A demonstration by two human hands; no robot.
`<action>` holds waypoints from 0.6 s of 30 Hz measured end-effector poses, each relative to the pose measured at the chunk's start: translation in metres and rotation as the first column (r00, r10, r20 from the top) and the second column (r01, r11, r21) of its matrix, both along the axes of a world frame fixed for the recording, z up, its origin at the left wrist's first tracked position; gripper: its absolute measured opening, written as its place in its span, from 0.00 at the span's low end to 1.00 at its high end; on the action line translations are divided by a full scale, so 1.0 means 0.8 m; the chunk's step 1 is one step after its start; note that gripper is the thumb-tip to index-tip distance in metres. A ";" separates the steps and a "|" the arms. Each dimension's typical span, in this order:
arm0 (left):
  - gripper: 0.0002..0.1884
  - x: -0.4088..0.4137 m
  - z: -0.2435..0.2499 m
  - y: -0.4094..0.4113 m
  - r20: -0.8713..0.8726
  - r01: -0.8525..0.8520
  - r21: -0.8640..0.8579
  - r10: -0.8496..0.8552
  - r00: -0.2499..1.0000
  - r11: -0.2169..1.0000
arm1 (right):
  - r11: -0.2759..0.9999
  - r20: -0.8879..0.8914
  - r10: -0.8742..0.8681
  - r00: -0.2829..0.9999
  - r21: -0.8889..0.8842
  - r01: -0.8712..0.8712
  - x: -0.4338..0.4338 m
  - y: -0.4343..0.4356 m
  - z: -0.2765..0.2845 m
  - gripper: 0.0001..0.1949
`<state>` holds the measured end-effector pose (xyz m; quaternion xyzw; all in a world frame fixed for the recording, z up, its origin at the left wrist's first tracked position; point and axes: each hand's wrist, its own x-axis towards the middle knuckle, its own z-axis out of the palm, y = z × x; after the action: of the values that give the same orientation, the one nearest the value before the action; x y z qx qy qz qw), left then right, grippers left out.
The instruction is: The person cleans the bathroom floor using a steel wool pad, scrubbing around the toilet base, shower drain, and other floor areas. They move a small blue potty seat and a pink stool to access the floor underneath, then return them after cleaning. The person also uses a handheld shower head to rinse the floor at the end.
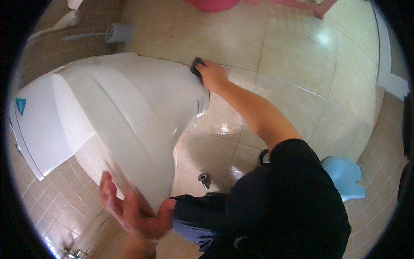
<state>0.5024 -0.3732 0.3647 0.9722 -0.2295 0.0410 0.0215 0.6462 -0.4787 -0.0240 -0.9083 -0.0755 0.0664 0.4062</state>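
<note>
A white toilet with its lid down and its cistern at the left fills the left half of the view. My right hand grips a dark scrubbing pad low at the foot of the toilet, where the base meets the tiled floor. Over the near edge of the lid, my left hand is held with its fingers apart and nothing in it. It is partly blurred, and whether it touches the lid I cannot tell.
A small metal fitting lies on the wet floor. Pink plastic items stand at the top edge, a light-blue plastic object at the right. A grey-white cylinder is near the wall beyond the toilet. A metal tap shows bottom left.
</note>
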 end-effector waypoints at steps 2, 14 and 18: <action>0.40 -0.007 0.001 0.005 0.005 -0.079 -0.015 0.079 0.997 0.997 | 0.999 -0.130 0.034 0.991 0.017 -0.032 -0.037 -0.004 0.013 0.10; 0.30 0.022 -0.006 0.004 -0.032 -0.011 -0.025 0.010 0.999 1.000 | 0.936 -0.034 0.288 0.957 -0.201 -0.288 0.198 0.125 -0.011 0.11; 0.27 0.011 0.000 0.017 -0.011 -0.051 -0.073 0.050 0.999 0.996 | 0.889 -0.074 0.437 0.896 -0.119 -0.443 0.181 0.114 -0.003 0.12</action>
<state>0.5115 -0.3600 0.3648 0.9764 -0.2032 0.0454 0.0572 0.7907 -0.3874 -0.0261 -0.8907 -0.2655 0.1822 0.3209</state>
